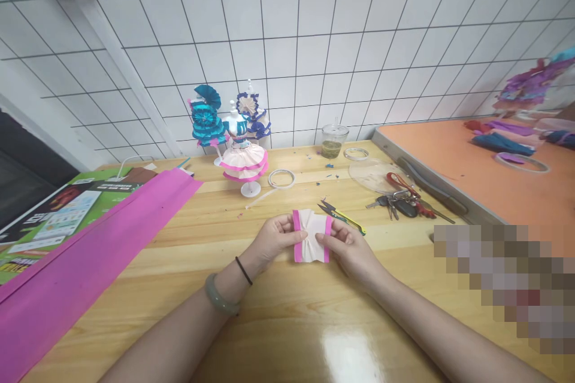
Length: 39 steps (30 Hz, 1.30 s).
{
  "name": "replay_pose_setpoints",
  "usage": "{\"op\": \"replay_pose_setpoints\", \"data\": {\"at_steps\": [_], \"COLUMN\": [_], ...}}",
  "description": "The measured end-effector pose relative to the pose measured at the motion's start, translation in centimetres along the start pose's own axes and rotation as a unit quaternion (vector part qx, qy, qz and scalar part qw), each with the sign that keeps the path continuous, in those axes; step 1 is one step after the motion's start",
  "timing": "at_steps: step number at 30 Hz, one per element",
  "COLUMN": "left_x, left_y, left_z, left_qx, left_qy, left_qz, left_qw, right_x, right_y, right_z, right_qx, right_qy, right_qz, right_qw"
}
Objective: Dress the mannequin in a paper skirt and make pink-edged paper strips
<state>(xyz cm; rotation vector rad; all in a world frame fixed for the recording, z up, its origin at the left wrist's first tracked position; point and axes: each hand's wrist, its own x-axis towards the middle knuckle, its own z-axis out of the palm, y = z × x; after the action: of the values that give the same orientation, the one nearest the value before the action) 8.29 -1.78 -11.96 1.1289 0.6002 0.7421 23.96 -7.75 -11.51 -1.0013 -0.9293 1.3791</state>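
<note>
Both my hands hold a small pleated piece of pale paper with pink edges (311, 238) just above the wooden table (269, 323). My left hand (274, 238) pinches its left pink edge, fingers closed. My right hand (348, 248) pinches the right pink edge from the other side. A green bangle and a black band sit on my left wrist. Small yellow-handled scissors (339, 214) lie just beyond the paper.
A long pink crepe paper sheet (85, 257) lies at the left over a green box. Mannequins in paper dresses (238, 143) stand at the back, with a tape ring (281, 178), a glass jar (334, 141), keys (398, 204) and an orange board (485, 173) at right.
</note>
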Motion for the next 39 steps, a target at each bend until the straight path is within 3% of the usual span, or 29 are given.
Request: {"op": "replay_pose_setpoints", "data": {"at_steps": [17,39], "left_x": [-0.09,-0.11], "left_y": [0.26,0.25], "left_z": [0.17,0.22], "left_qx": [0.032,0.019], "left_qy": [-0.012,-0.017], "left_qz": [-0.033,-0.010], "left_qw": [0.999,1.000], "right_x": [0.10,0.25], "right_y": [0.26,0.41], "right_z": [0.06,-0.07], "right_qx": [-0.028,-0.032], "right_qy": [-0.009,0.005], "right_qz": [-0.047,-0.025], "right_qw": [0.998,0.999]}}
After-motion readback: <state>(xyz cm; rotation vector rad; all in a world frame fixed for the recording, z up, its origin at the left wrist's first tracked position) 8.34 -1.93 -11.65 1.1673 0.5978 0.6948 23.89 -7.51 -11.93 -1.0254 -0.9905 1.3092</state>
